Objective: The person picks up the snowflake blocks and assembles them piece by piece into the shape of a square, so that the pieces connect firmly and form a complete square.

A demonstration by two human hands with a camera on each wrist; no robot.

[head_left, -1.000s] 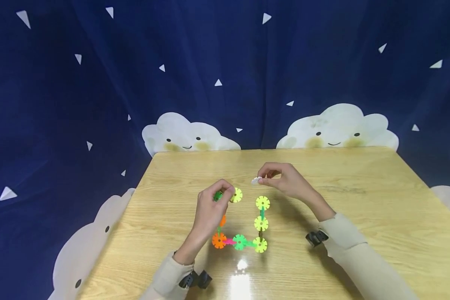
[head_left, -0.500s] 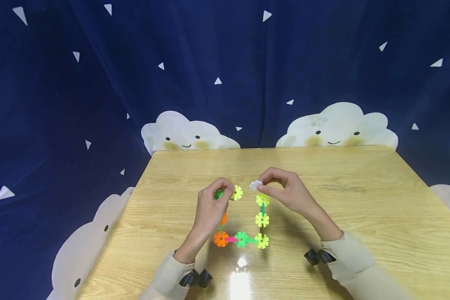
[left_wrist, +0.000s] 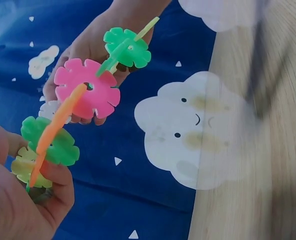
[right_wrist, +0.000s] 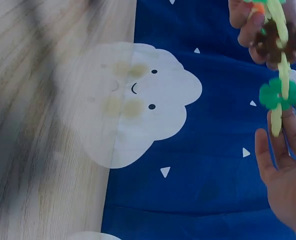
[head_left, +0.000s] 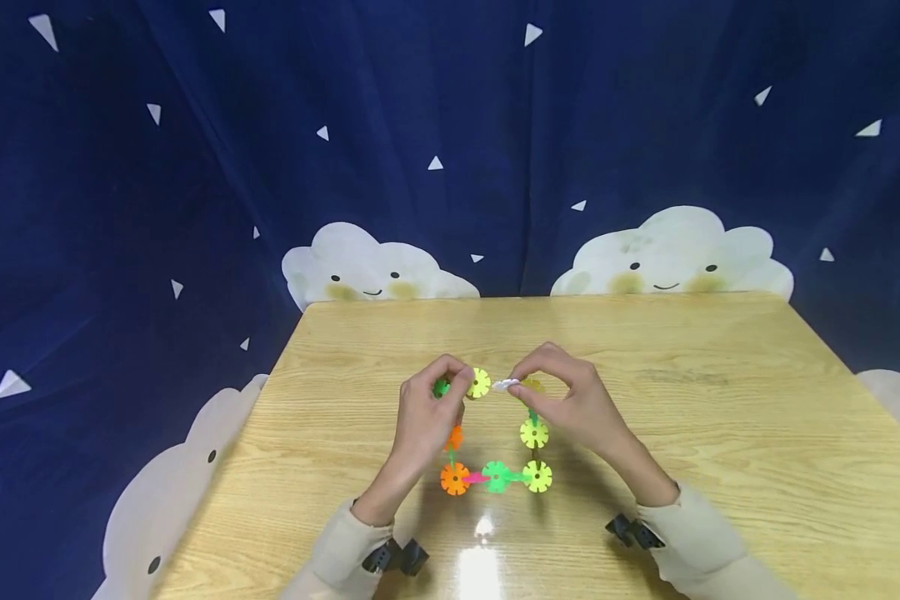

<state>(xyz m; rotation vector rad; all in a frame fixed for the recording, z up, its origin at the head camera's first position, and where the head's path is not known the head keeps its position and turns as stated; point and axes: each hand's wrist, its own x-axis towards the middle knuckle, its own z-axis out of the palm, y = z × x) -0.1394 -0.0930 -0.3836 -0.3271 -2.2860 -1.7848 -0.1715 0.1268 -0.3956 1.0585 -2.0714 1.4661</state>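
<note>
A square-cornered chain of notched plastic discs is held up in front of me in the head view. Orange point(head_left: 455, 479), green point(head_left: 497, 477) and yellow discs point(head_left: 537, 477) form its lower side, with others set edge-on between them. My left hand point(head_left: 429, 417) pinches the chain's upper left corner, near a dark green disc point(head_left: 440, 387) and a yellow disc point(head_left: 482, 382). My right hand point(head_left: 581, 408) pinches a white disc point(head_left: 502, 384) beside that yellow one; whether their slots engage I cannot tell. Its fingers partly cover the top right yellow disc point(head_left: 534, 386).
A wooden table point(head_left: 682, 358) lies under both hands. Behind it hangs a dark blue curtain point(head_left: 390, 100) with white triangles and smiling clouds point(head_left: 675, 250). Each sleeve wears a black wrist camera point(head_left: 633, 531).
My right hand has come down and nearer, bringing the white disc level with the left hand's yellow disc. The chain's lower part has shifted slightly right. The left hand keeps its pinch.
</note>
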